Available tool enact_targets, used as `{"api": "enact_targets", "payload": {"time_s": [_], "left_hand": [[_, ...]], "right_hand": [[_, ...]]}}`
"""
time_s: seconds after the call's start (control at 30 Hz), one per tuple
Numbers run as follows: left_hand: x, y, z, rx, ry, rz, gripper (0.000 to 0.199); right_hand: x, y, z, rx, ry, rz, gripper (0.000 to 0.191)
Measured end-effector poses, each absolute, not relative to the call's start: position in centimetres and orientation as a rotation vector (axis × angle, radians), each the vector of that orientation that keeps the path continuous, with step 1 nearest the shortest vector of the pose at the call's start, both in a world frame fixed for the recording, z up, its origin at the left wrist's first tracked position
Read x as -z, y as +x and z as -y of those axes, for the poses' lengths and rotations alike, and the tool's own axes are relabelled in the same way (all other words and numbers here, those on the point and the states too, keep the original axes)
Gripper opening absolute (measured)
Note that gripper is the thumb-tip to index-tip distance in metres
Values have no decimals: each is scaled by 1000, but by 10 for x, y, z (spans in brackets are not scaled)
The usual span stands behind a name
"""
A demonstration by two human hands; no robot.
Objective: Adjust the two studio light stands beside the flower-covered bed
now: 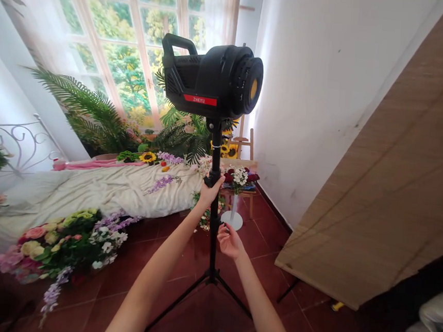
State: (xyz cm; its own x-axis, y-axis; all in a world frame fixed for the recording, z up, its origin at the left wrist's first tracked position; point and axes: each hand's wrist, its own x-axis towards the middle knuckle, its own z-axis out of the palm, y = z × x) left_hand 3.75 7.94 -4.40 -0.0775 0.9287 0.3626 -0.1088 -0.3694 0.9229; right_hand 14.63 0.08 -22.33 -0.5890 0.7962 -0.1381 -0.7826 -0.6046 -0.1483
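A black studio light (209, 79) with a red label sits on top of a black tripod stand (213, 248), its lens facing right. My left hand (210, 191) is wrapped round the stand's pole, just at the upper collar below the light. Lower down, on the pole's right side, my right hand (229, 240) has its curled fingers on a small black knob (223, 224). The stand's legs are spread on the dark red tiled floor.
A bed (126, 188) with cream cloth lies behind at left, flowers (60, 239) along its front. A wooden-looking panel (372, 174) leans at right. Beyond the stand are a white round base (231, 220) and a wooden easel (251, 145). A window backdrop (127, 39) hangs behind.
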Motion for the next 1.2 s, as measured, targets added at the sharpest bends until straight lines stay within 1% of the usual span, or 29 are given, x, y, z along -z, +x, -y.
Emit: {"api": "enact_targets", "payload": {"time_s": [0.07,0.33,0.4,0.73,0.9,1.0,1.07,1.13,1.2], "left_hand": [[46,39,-81,-1593,1389,-915,28],[52,45,-84,-1673,1360,-907,25],[52,46,-84,-1671,1349,-884,24],[48,46,-83,-1655,1393,-945,30],[48,47,-86,-1615,1372,-1012,33],[46,47,-86,-1614,1385,-1033,33],[44,47,-86,-1622,1391,-1032,33],[42,48,-84,-1620,1384,-1033,33],[42,48,-84,-1605,1372,-1043,32]], "right_hand": [[222,147,-7,-2250,-214,33,17],[221,145,-18,-2316,-147,14,43],[222,144,-18,-2316,-148,44,47],[226,138,-21,-2220,-105,39,45],[231,136,-26,-2107,-339,236,42],[240,135,-31,-1969,-577,443,37],[243,136,-35,-1783,-750,660,35],[241,143,-37,-1491,-931,968,38],[234,153,-38,-1128,-1065,1343,36]]}}
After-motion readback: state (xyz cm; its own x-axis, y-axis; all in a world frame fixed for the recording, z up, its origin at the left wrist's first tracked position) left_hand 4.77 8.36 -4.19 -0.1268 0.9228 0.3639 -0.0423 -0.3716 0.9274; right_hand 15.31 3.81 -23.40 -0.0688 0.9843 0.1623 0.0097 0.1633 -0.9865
